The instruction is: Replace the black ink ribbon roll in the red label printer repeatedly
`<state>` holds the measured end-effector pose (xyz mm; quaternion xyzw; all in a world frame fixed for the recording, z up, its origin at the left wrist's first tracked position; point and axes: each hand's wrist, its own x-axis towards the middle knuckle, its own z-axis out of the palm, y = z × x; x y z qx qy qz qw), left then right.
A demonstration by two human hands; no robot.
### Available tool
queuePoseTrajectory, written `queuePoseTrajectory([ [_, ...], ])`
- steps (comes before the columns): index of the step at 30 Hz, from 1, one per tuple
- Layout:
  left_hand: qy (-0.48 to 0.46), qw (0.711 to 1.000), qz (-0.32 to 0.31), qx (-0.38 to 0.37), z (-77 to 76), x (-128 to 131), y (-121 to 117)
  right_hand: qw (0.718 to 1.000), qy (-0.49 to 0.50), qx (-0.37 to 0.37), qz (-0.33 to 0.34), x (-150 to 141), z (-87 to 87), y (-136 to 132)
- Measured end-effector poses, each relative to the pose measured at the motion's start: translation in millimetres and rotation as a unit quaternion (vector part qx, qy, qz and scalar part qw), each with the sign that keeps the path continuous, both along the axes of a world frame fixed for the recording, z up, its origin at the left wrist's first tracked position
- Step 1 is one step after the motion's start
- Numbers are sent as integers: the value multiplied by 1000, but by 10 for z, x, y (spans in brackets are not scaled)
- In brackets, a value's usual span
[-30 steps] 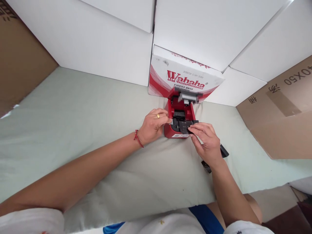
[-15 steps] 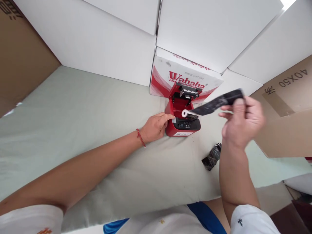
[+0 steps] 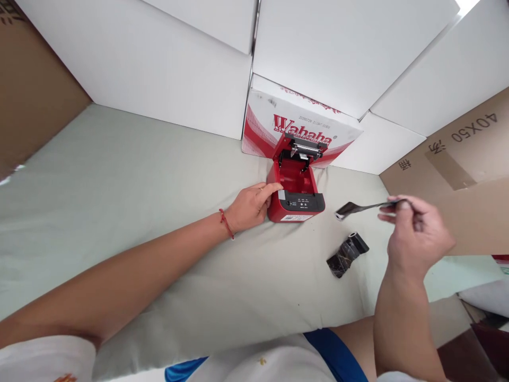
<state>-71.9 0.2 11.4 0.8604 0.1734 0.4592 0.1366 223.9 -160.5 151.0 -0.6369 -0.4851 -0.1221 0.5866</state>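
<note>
A small red printer (image 3: 295, 197) stands on the pale green cloth with its lid open and its inner bay bare. My left hand (image 3: 252, 205) rests against the printer's left side, fingers curled on its edge. My right hand (image 3: 417, 233) is off to the right, pinching one end of a dark strip (image 3: 360, 207) that ends in a small white core. Below the strip, a dark roll (image 3: 347, 254) lies on the cloth.
A red and white Wahaha carton (image 3: 302, 124) stands right behind the printer. White boxes (image 3: 159, 69) wall the back. Brown cardboard boxes stand at the right (image 3: 461, 159) and far left (image 3: 35, 90). The cloth (image 3: 131, 175) stretches to the left.
My right hand has pulled the dark strip with its white core out of the printer, swung it to the right and lowered it. The left hand stayed at the printer.
</note>
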Motion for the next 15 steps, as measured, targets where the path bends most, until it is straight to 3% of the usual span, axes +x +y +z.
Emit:
queuePoseTrajectory([
  [2,-16,1000,1,16,6,0,-15,987,-79,-132,46,66,-142,-316],
  [4,-23,999,6,25,13,0,-29,930,-137,-285,186,167,-231,-608],
  [6,-18,999,10,27,22,-3,-36,888,-109,-369,250,288,-300,-806],
  [7,-14,1000,10,25,27,-6,-37,895,-75,-378,227,350,-341,-858],
  [9,-8,1000,8,23,38,-12,-35,926,-27,-364,99,475,-451,-870],
  [11,-8,1000,9,27,50,-15,-35,928,-40,-371,-19,592,-589,-792],
  [13,-10,999,11,34,61,-14,-38,906,-76,-413,-53,689,-722,-682],
  [15,-13,999,13,36,68,-9,-45,887,-96,-450,-45,760,-820,-585],
])
